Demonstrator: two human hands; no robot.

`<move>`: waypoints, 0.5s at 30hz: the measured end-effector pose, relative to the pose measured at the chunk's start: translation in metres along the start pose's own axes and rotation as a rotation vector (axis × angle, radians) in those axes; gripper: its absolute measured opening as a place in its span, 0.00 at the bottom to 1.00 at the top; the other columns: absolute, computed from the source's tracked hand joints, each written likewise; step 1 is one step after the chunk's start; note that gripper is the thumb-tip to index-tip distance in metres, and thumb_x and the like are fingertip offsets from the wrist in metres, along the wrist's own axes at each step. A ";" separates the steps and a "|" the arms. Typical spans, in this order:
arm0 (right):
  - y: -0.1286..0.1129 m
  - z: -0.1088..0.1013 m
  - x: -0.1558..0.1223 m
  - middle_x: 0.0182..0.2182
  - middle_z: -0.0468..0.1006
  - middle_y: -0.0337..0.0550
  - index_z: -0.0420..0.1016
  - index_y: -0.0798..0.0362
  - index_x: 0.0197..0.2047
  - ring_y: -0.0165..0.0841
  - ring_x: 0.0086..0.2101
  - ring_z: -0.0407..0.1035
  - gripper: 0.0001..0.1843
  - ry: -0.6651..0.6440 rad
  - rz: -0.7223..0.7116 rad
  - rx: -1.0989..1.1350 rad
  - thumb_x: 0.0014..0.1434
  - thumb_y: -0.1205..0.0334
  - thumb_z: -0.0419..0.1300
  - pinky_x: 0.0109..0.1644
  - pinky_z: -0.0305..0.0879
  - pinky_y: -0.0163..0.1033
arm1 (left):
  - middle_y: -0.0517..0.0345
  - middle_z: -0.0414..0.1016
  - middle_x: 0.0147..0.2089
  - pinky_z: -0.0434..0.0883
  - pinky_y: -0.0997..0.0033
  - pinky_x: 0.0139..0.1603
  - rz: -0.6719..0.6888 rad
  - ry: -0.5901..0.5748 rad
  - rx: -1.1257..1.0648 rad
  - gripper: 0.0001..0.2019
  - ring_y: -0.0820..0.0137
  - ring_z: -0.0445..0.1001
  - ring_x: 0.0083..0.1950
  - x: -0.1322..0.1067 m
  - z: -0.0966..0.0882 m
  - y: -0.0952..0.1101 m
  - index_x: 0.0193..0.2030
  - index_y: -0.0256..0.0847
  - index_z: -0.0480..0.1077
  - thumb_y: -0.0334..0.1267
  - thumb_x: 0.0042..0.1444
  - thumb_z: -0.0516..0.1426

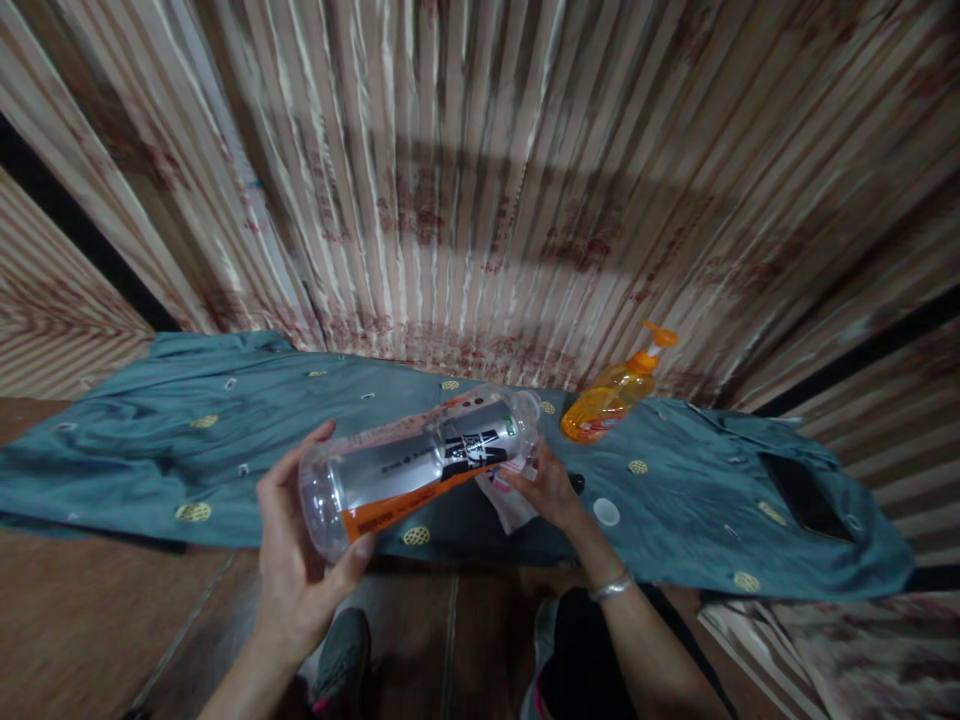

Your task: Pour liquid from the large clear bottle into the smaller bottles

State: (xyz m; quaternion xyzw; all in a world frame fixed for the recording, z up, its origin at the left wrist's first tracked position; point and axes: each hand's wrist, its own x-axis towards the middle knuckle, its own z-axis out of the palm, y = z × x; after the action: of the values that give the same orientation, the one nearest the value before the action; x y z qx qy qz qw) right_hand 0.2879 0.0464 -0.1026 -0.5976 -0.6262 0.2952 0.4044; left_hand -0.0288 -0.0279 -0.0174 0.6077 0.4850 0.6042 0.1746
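A clear plastic bottle (427,455) with a silver and orange label lies nearly level in the air between my hands, over the cloth-covered table. My left hand (300,540) wraps round its base end, thumb in front. At the neck end on the right, my right hand (551,485) is closed round the bottle; its fingers are partly hidden. Under the bottle's neck, a pale packet or cloth with a pink print (508,505) shows in part. A round white cap or disc (606,512) lies on the cloth just right of my right hand.
An orange pump bottle (607,400) of yellow liquid stands at the back, right of centre. A dark phone (806,495) lies near the right end of the teal tablecloth (292,400). A small black object (576,483) sits beside my right wrist. Striped curtains (465,180) hang behind.
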 end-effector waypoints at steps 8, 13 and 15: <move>0.000 0.000 0.000 0.52 0.87 0.58 0.68 0.56 0.68 0.52 0.49 0.84 0.41 -0.007 0.019 -0.026 0.56 0.48 0.72 0.58 0.81 0.58 | 0.42 0.70 0.75 0.71 0.32 0.71 0.009 0.011 0.021 0.39 0.40 0.71 0.73 0.000 0.001 -0.001 0.72 0.48 0.65 0.57 0.55 0.67; -0.002 0.000 0.000 0.51 0.87 0.58 0.69 0.56 0.67 0.53 0.49 0.84 0.39 -0.007 0.033 -0.042 0.56 0.50 0.72 0.58 0.81 0.58 | 0.42 0.70 0.75 0.72 0.30 0.71 0.000 0.007 0.014 0.39 0.38 0.72 0.72 0.001 0.001 0.002 0.71 0.49 0.65 0.56 0.55 0.67; -0.002 -0.001 0.000 0.51 0.87 0.58 0.69 0.55 0.66 0.54 0.50 0.84 0.40 -0.007 0.041 -0.055 0.55 0.50 0.73 0.58 0.81 0.59 | 0.43 0.69 0.75 0.71 0.30 0.72 -0.003 0.000 0.001 0.38 0.38 0.71 0.73 0.001 0.001 0.003 0.71 0.49 0.65 0.56 0.55 0.67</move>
State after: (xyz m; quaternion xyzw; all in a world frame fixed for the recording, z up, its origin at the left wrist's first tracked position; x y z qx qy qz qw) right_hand 0.2876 0.0466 -0.1009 -0.6203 -0.6231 0.2883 0.3793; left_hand -0.0267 -0.0279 -0.0145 0.6069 0.4860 0.6039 0.1752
